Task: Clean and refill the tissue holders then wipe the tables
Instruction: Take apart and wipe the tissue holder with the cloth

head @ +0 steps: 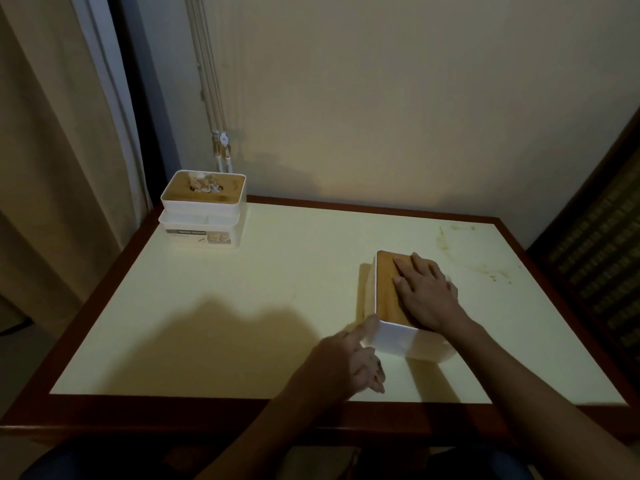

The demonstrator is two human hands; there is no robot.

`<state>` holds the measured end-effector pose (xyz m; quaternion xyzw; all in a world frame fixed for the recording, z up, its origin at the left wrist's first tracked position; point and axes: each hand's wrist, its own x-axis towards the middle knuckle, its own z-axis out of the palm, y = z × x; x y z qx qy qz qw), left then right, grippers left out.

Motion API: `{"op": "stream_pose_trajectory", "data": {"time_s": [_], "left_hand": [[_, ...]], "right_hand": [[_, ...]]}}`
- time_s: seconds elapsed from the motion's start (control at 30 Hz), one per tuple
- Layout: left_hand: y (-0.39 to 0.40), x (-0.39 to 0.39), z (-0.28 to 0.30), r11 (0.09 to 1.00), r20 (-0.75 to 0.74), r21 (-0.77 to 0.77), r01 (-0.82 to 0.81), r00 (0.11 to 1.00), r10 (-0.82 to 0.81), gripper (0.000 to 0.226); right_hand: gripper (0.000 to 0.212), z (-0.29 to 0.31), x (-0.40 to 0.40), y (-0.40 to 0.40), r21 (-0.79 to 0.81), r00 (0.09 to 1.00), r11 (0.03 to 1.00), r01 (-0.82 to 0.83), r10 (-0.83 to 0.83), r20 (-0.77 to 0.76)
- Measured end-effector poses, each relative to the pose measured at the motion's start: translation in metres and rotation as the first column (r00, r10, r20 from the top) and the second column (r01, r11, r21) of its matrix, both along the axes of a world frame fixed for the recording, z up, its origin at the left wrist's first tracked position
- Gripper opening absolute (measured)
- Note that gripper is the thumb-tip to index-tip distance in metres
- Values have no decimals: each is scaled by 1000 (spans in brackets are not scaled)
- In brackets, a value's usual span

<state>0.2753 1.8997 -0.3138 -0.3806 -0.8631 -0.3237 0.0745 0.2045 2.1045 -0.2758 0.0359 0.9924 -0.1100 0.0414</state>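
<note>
The right hand [427,292] presses flat, fingers straight and together, on the near tissue holder [394,337] (wooden lid); the left hand [356,358], fingers apart, seemingly touches its corner.

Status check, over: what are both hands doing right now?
Right hand flat on near tissue holder's wooden lid. Left hand open, fingertip touching its corner. Second tissue holder far left, untouched. Nothing in the way.

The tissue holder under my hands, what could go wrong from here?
1. The right hand presses flat on the wooden lid, not gripping; the near tissue holder could slide.
2. The left hand touches only its corner, so it might tip.
3. Stains on the table beside it could smear.
</note>
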Motion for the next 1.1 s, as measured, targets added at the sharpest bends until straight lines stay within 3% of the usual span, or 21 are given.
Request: {"op": "stream_pose_trajectory", "data": {"time_s": [0.03,0.07,0.13,0.17,0.27,0.47,0.6,0.67,0.77,0.83,0.97,1.1], "left_hand": [[-6,-2,1,999,35,1,-33,999,33,30],[-11,-3,4,992,113,73,-106,989,97,44],[-22,-2,5,955,399,193,-223,907,131,71],[-26,-4,3,935,439,232,-267,887,145,71],[-35,-14,1,838,530,315,-445,815,234,47],[-38,-36,10,600,781,407,-689,603,163,26],[-20,-42,19,556,825,470,-685,565,-2,17],[-6,-45,24,600,837,462,-653,545,-51,41],[14,-56,23,548,834,462,-697,551,-2,14],[23,-61,22,534,820,475,-699,572,20,10],[35,-67,28,554,794,494,-671,607,27,23],[40,-69,29,525,800,507,-684,600,8,24]], "right_hand": [[52,-3,1,-6,-26,999,999,45,-45,8],[53,-6,1,-12,-43,996,995,89,-89,-2],[53,-12,4,-23,-56,982,983,173,-177,-72],[52,-15,6,-27,-56,971,977,205,-210,-110],[52,-16,7,-26,-23,970,982,190,-191,-149],[59,-8,3,9,-50,986,989,-137,132,-100],[49,-4,2,17,-81,963,962,-260,253,-89],[48,-4,1,16,-75,957,957,-279,271,-100],[48,-6,0,16,-67,955,957,-283,275,-106],[49,-8,-1,18,-58,953,955,-290,282,-113],[63,-14,-4,22,-56,947,951,-304,295,-128],[63,-18,-7,24,-64,946,952,-298,286,-151]]}}
